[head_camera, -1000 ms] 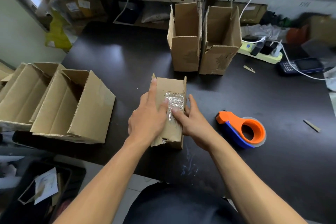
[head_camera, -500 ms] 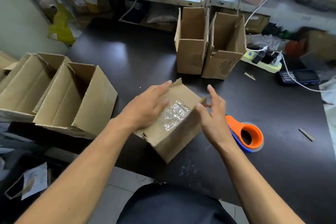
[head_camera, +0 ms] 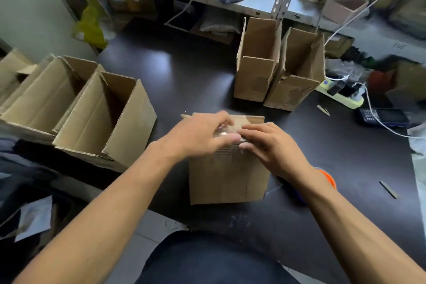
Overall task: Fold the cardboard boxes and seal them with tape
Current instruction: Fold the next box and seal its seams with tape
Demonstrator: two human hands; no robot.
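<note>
Dark table (head_camera: 196, 80), both hands (head_camera: 202, 136) (head_camera: 272, 145) atop small box (head_camera: 227, 180), fingers flat on tape.

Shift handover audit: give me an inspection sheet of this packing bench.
Surface: dark table, scuffed near the front edge.
Job's things: small box under both hands, clear tape on top; tape dispenser mostly hidden behind right forearm.
Clutter: four open boxes; cardboard scraps.
Grippers: left hand and right hand press the box top.
Cables: white cable over phone.
Surroundings: metal shelf, loaded.
</note>
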